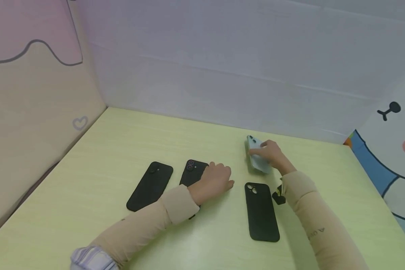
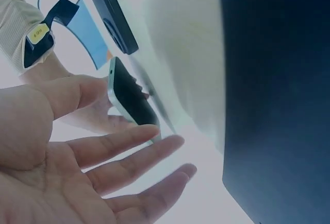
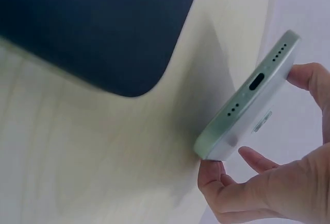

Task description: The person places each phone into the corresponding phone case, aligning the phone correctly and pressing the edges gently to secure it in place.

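My right hand [image 1: 272,153] grips a pale mint phone [image 1: 258,162] by its edges near the back of the table. In the right wrist view the phone [image 3: 250,95] is tilted, its charging port end toward the camera and thumb and fingers on opposite sides. My left hand [image 1: 213,180] hovers over a black phone or case [image 1: 193,173] with two round lens rings, partly covering it. Its fingers, loosely extended in the left wrist view, hold nothing. A black phone case [image 1: 261,213] with camera cutouts lies in front of the right hand.
Another black phone or case [image 1: 150,186] lies at the left, angled on the pale yellow table [image 1: 121,135]. A grey-white panel [image 1: 222,67] stands behind the table, with printed panels on both sides. A black strap with a yellow label [image 2: 38,33] sits on the right wrist.
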Action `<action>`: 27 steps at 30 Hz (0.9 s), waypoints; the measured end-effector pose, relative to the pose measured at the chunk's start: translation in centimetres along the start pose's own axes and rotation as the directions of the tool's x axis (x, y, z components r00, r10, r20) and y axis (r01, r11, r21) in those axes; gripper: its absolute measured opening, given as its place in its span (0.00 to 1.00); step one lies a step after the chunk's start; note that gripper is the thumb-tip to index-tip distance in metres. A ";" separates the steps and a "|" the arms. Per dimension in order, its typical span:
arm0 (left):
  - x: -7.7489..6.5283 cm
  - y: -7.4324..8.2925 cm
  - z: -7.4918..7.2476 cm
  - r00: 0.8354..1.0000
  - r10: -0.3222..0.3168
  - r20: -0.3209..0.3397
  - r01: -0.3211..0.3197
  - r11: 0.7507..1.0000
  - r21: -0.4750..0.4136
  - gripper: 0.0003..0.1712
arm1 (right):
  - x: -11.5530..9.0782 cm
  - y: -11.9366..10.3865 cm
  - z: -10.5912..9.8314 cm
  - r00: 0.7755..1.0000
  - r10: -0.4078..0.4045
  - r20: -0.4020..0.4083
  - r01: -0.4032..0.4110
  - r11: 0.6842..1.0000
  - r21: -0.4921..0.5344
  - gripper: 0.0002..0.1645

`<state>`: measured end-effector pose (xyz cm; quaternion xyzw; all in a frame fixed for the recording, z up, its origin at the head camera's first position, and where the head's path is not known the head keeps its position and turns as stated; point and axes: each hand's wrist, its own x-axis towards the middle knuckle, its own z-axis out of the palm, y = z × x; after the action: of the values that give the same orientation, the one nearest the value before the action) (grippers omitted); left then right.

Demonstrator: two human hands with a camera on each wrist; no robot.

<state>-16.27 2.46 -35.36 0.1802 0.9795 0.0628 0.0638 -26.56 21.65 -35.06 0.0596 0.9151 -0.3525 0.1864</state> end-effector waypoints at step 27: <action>2.5 4.5 0.5 0.993 -0.025 0.112 0.035 0.995 -0.095 0.11 | -1.1 -0.2 -1.6 0.981 0.020 0.193 -0.090 0.928 0.362 0.50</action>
<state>-16.95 7.60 -35.49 0.1653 0.9729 0.0992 0.1277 -26.08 22.63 -33.40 0.0861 0.8090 -0.5169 0.2664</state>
